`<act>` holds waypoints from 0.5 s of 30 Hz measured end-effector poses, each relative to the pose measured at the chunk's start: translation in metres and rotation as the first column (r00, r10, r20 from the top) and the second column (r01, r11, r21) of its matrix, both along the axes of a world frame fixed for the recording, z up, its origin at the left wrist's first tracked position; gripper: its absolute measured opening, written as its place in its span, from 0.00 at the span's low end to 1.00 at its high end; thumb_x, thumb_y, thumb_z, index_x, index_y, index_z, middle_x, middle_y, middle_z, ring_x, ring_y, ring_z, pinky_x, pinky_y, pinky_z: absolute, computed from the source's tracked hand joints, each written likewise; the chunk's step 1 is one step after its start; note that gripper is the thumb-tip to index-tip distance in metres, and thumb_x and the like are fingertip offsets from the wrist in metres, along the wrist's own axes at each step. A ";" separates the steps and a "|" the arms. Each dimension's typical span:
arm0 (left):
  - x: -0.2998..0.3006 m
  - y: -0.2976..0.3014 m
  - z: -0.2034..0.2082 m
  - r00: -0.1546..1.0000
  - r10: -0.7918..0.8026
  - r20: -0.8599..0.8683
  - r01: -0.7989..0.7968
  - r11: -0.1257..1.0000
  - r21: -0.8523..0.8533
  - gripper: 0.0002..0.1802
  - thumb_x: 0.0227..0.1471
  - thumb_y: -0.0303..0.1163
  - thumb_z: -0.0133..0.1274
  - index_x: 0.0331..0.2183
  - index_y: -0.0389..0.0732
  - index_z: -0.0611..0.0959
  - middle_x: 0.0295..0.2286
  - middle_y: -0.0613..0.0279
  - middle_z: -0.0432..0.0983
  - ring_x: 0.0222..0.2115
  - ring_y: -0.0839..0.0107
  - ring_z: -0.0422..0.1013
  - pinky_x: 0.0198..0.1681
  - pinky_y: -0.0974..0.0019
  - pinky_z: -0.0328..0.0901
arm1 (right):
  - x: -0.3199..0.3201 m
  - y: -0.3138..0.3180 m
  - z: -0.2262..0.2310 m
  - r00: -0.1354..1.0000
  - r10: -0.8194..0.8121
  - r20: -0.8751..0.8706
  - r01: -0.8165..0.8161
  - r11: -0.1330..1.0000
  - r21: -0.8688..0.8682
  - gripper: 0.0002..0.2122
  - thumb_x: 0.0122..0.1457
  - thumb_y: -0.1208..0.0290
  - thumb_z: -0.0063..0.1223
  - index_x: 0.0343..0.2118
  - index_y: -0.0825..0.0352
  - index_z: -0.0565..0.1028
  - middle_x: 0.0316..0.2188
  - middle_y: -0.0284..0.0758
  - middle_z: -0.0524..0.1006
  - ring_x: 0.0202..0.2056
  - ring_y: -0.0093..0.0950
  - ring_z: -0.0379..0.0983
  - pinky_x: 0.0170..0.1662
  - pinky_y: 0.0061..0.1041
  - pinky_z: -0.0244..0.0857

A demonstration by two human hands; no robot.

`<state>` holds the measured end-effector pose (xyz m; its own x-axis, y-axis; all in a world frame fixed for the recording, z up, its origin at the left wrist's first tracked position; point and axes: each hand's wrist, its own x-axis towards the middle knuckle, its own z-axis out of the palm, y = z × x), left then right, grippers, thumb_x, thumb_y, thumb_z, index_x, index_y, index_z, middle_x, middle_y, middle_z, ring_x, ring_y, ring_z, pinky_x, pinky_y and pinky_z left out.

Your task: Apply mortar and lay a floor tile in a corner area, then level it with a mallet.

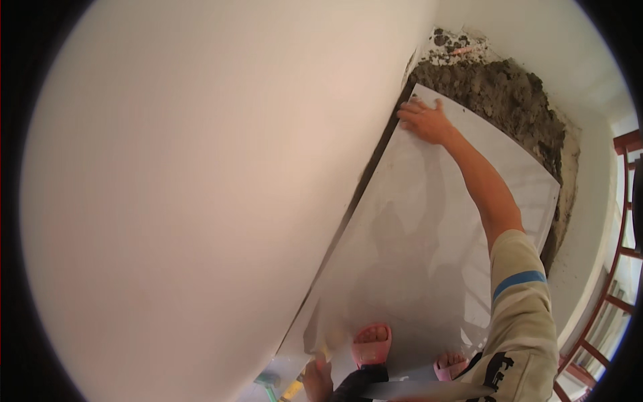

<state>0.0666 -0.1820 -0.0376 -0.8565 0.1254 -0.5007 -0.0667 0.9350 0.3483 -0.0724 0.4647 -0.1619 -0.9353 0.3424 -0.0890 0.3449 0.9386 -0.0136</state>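
Right hand (424, 122), 2 o'clock: fingers spread on the glossy pale-grey rectangular tile (449, 214), at 3 o'clock. Left hand (318, 380), 6 o'clock: fingers curled around a blurred yellow-handled tool (326, 350).

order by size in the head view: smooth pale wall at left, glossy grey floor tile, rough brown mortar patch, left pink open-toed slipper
Largest to smallest:
Smooth pale wall
Glossy grey floor tile
Rough brown mortar patch
Left pink open-toed slipper

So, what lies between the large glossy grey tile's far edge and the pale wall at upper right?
Rough grey-brown mortar lies between tile and wall, in the head view.
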 end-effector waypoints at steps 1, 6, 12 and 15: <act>-0.001 -0.002 -0.002 0.999 -0.022 0.040 0.022 0.999 -0.022 0.21 0.56 0.44 0.51 0.42 0.35 0.77 0.34 0.36 0.76 0.36 0.36 0.71 0.38 0.47 0.65 | 0.004 0.019 -0.007 0.995 -0.101 -0.014 0.102 0.992 0.078 0.21 0.64 0.53 0.42 0.59 0.50 0.64 0.61 0.26 0.63 0.64 0.30 0.52 0.57 0.69 0.45; -0.021 0.016 -0.001 0.994 -0.097 -0.055 0.097 0.995 0.002 0.17 0.54 0.38 0.53 0.38 0.34 0.77 0.28 0.39 0.76 0.31 0.41 0.73 0.34 0.50 0.66 | 0.029 0.059 -0.014 0.662 -0.526 -0.534 0.643 0.764 0.044 0.26 0.64 0.54 0.43 0.62 0.59 0.60 0.64 0.39 0.57 0.64 0.38 0.52 0.56 0.64 0.49; -0.047 0.007 0.001 0.989 0.091 0.113 -0.098 0.994 0.055 0.16 0.58 0.40 0.49 0.37 0.35 0.75 0.22 0.50 0.75 0.22 0.63 0.73 0.27 0.61 0.66 | 0.064 -0.266 -0.033 0.841 0.481 -0.249 -0.541 0.730 -0.417 0.28 0.60 0.57 0.48 0.64 0.51 0.58 0.68 0.31 0.51 0.68 0.31 0.44 0.65 0.57 0.35; -0.050 0.026 -0.003 0.984 0.073 0.163 -0.074 0.997 0.001 0.16 0.55 0.42 0.53 0.35 0.38 0.74 0.19 0.49 0.73 0.19 0.56 0.71 0.25 0.58 0.65 | 0.071 -0.290 -0.047 0.880 0.362 -0.309 -0.447 0.851 -0.275 0.30 0.58 0.44 0.48 0.63 0.47 0.61 0.67 0.29 0.54 0.68 0.29 0.44 0.64 0.56 0.41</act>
